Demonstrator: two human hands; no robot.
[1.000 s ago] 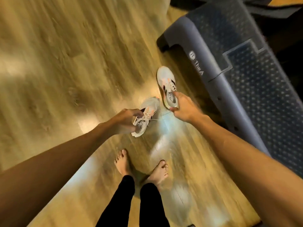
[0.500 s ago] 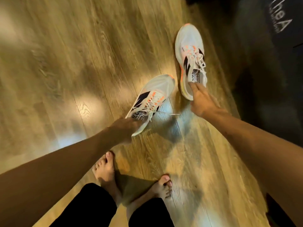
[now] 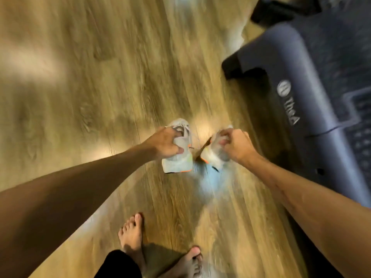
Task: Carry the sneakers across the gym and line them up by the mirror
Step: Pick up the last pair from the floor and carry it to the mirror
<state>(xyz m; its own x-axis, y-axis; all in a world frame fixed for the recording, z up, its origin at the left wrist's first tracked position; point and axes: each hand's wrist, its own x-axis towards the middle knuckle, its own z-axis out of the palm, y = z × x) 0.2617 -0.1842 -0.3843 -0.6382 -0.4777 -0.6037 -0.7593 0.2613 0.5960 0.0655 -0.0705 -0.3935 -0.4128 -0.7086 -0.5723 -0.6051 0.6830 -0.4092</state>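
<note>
Two white sneakers with orange trim hang in front of me above the wooden floor [image 3: 100, 87]. My left hand [image 3: 164, 144] grips the left sneaker [image 3: 178, 160] at its collar, fingers hooked inside, heel end toward me. My right hand [image 3: 233, 145] is curled round the heel of the right sneaker [image 3: 210, 157], which hides most of that shoe. The two shoes hang close together, almost touching. The picture is blurred by motion. No mirror is in view.
A dark blue aerobic step platform [image 3: 297, 81] with white lettering fills the right side, close to my right arm. My bare feet [image 3: 132, 235] stand on the floor at the bottom. Open wooden floor stretches to the left and ahead.
Both sneakers have been lifted off the floor and turned heel-toward-me, held close together. The view has swung so the step platform shows again at the right.
</note>
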